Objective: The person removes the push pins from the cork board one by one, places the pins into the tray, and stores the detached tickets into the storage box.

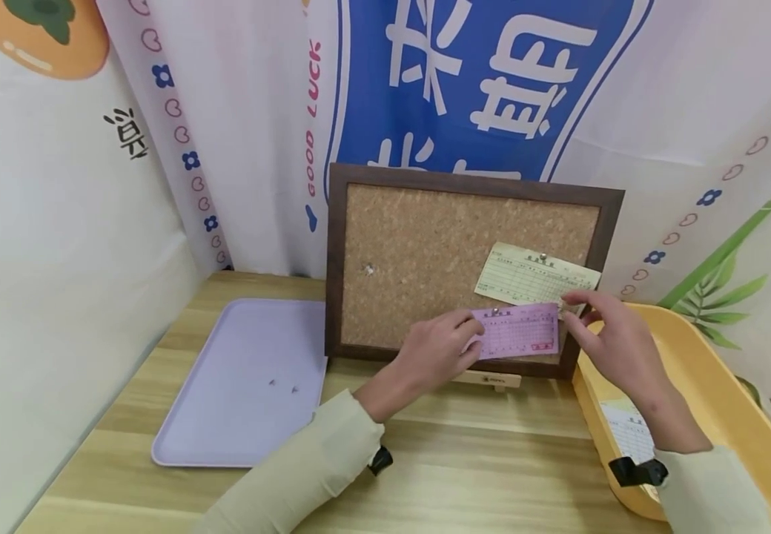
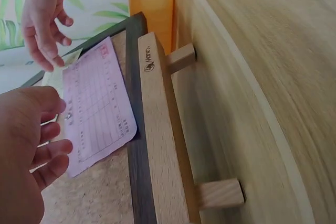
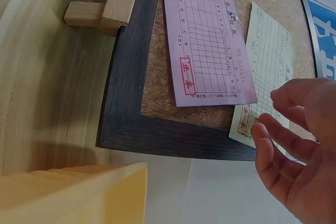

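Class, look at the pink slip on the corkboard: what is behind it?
The corkboard shows around the pink slip, and the pale yellow slip runs behind one corner. Whatever else the pink slip covers cannot be seen.

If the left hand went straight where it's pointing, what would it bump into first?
Probably the pink slip pinned on the corkboard. How close the left hand is, or whether it already touches, isn't clear.

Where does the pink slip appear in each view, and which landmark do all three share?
Head: the pink slip lies right of centre, below the yellow slip.
Left wrist: left of centre.
Right wrist: upper middle, slightly right, cut by the top edge.
Shared landmark: the dark board frame.
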Available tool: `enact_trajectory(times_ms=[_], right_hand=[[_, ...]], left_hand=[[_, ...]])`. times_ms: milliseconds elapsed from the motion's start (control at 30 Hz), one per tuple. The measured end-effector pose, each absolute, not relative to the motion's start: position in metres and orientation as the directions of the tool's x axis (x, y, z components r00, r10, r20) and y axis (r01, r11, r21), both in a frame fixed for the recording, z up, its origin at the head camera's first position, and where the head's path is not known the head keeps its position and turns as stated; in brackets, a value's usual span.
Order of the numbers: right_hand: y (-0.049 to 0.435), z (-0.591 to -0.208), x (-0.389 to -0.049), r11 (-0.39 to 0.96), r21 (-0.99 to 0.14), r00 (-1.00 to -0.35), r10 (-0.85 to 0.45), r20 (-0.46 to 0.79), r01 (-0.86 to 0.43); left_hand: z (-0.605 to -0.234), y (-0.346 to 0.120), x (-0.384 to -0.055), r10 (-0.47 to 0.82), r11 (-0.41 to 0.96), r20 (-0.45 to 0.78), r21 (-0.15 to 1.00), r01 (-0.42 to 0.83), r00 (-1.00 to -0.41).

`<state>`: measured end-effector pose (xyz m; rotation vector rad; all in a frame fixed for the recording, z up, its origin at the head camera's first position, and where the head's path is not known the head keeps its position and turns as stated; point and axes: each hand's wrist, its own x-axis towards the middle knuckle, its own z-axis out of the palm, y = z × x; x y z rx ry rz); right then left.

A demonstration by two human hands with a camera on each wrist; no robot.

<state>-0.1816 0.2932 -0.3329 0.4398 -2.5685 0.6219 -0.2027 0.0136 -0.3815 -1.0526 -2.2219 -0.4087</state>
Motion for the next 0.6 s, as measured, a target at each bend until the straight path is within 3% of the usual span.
enact_trajectory(times_ms=[233, 600], right_hand=[[0.289, -0.335, -0.189, 0.819, -0.441, -0.874, -0.142, 0.464, -0.367], [0.286, -0.334, -0.192, 0.82, -0.432, -0.874, -0.158, 0.46, -0.376]], left_hand=[[-0.384, 0.028, -0.216, 0.567, 0.657, 0.679, -0.032, 0.753, -0.466], [-0.378, 0.04, -0.226, 0.542, 0.661, 0.68, 0.017, 0.75, -0.493]])
